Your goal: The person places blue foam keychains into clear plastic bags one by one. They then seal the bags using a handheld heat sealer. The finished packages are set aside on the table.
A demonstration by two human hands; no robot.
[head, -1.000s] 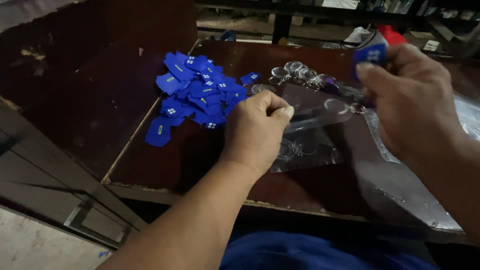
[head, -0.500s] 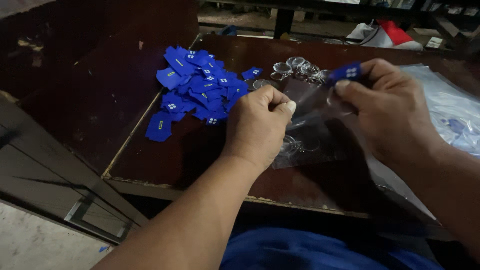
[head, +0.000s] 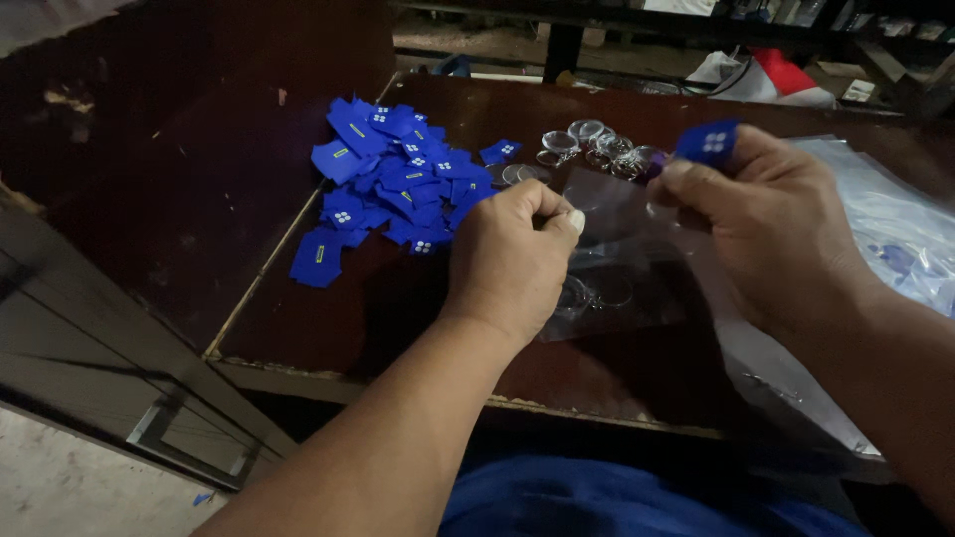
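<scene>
The left hand (head: 512, 254) pinches the edge of a clear plastic bag (head: 622, 264). Right of the bag, the right hand (head: 771, 229) grips a blue square tag (head: 708, 142). Beyond the bag lie clear keyrings (head: 592, 149); to their left, a blue tag pile (head: 398, 179).

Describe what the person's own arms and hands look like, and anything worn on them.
Both forearms are bare, with no sleeves in view. The left hand and right hand wear no gloves; no ring or watch shows. Short, pale fingernails show on each hand.
</scene>
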